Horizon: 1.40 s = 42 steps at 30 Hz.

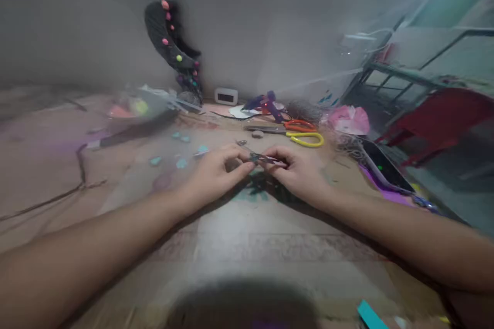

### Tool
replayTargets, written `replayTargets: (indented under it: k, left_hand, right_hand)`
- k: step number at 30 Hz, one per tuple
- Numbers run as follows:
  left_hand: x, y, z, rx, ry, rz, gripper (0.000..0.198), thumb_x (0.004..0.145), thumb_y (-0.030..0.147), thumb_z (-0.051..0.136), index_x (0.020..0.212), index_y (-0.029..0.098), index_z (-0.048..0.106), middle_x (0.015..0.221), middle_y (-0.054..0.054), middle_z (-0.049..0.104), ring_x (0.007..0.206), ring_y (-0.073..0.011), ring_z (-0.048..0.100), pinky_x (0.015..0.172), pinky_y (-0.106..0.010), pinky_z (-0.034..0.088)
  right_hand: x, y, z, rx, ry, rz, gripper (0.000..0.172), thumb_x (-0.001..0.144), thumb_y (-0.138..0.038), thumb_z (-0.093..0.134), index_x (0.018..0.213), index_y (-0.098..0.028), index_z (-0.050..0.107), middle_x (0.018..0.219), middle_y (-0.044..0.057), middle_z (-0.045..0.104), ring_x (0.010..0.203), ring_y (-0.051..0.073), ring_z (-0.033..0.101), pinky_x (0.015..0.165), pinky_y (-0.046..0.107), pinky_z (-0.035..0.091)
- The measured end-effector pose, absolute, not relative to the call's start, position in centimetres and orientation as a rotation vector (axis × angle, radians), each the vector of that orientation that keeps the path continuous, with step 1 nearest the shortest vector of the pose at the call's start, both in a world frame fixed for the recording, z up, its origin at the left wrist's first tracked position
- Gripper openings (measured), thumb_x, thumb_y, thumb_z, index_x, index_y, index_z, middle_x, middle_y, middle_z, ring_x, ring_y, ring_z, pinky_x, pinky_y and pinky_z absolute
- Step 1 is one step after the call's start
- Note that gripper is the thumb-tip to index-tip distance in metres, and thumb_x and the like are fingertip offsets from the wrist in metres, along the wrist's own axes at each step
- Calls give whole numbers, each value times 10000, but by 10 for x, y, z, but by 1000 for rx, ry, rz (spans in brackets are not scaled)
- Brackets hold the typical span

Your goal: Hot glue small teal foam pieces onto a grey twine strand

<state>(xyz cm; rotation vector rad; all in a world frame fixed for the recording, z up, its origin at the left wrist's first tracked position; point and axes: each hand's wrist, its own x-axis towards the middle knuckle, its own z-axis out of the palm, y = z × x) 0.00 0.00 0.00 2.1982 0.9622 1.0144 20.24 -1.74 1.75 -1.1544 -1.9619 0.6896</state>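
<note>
In the middle of the head view my left hand [226,167] and my right hand [291,169] meet just above the table. Thumb and fingertips of each are pinched on a small, thin, dark piece [255,157] that spans the gap between them. Its kind is too small and blurred to tell. A pinkish strip [278,163] shows at my right fingers, and whether it belongs to the same piece is unclear. Just beyond the fingertips lie scissors with one orange and one yellow handle [306,139] and a small grey lump [257,134]. Several light-blue cut pieces [181,163] lie left of my left hand.
A purple glue gun [266,104] lies near the wall by a white digital clock [226,96]. A dark curved form with coloured balls [164,31] leans there. To the right are a phone [386,164], tangled string [349,146] and a red chair [443,123]. Dark cord [42,204] crosses the left.
</note>
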Motion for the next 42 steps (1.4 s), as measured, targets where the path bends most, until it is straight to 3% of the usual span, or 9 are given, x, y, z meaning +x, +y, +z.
replayTargets:
  k: [4,11,19,26,31,36,39,42]
  left_hand:
    - [1,-1,3,2202,962,965,128,898,278,600,910,191,694,959,-22,690,935,-177,623,865,-312,453]
    - [1,-3,9,2119,1020,888,149,878,292,612,803,206,706,925,-25,720,900,-192,642,862,-341,467]
    - [1,-2,5,2145,1025,977,224,892,383,591,957,209,716,987,-39,706,945,-206,639,844,-332,472]
    - [1,-3,8,2192,999,904,180,887,285,589,772,195,695,837,-15,707,843,-179,625,815,-307,450]
    - [3,-5,9,2056,1089,868,135,857,292,609,795,212,699,858,-4,723,825,-179,631,787,-297,452]
    - [0,-2,6,1875,1257,1001,282,928,420,478,786,211,605,753,-8,649,735,-185,590,694,-310,442]
    - [-2,0,4,1880,1239,1048,414,974,458,353,699,209,538,709,-19,607,735,-192,581,714,-328,449]
    - [-1,-1,3,1967,1179,1055,306,950,427,444,813,206,606,861,-41,674,868,-212,616,825,-355,472]
  right_hand:
    - [202,-15,22,-1212,-1905,631,139,829,-278,575,769,-169,636,641,-23,557,575,104,458,531,224,340]
    - [199,-13,26,-1271,-1843,689,193,826,-332,588,709,-180,605,611,-29,507,580,112,425,541,241,321]
    - [201,-13,22,-1258,-1858,766,213,830,-378,580,762,-180,619,668,-12,533,621,129,456,571,252,352]
    - [201,-14,22,-1230,-1895,767,207,836,-368,564,756,-184,615,675,-11,539,633,132,462,584,253,356]
    - [201,-12,26,-1216,-1820,772,196,828,-347,582,712,-190,572,633,-33,461,593,115,403,564,251,323]
    - [203,-9,23,-1143,-1735,880,273,844,-437,592,734,-190,556,615,-56,378,549,96,318,539,250,295]
    - [203,-9,21,-1114,-1728,901,309,840,-467,607,718,-190,545,611,-60,363,544,91,295,537,251,288]
    - [203,-9,20,-1125,-1721,923,308,823,-475,625,736,-187,560,633,-49,406,555,93,324,529,246,293]
